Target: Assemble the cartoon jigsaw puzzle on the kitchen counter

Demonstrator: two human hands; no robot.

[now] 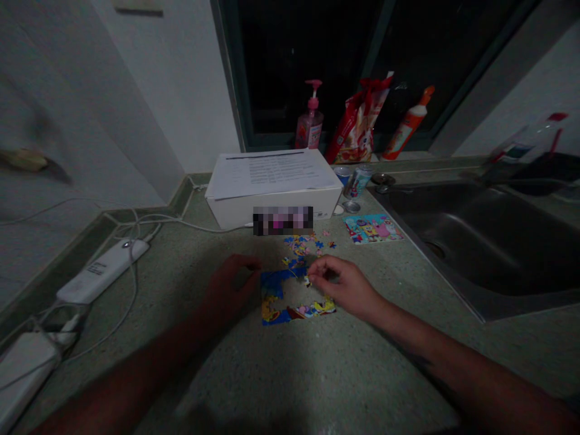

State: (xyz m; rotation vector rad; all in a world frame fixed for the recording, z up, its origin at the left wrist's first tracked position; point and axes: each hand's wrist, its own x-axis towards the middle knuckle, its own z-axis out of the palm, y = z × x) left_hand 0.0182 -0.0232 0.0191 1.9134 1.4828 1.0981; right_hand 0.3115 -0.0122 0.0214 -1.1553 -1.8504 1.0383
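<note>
A partly assembled jigsaw puzzle [273, 284] lies flat on the counter, its blue and yellow border joined around a gap in the middle. My right hand [344, 284] is above its right side, thumb and forefinger pinching a small puzzle piece [307, 281] near the upper edge. By the upper left corner hovers my left hand [233, 281], with thumb and forefinger curved apart and nothing visible between them. Loose puzzle pieces [299, 246] are scattered just behind the puzzle. To their right is a colourful cartoon picture card [374, 229].
Behind the pieces stands a white box [235, 210] with a printed sheet on top. Cans [357, 182] are beside it. A metal sink [489, 235] is at right. Power strips [102, 272] and cables lie left. A pink pump bottle [309, 127] stands by the window.
</note>
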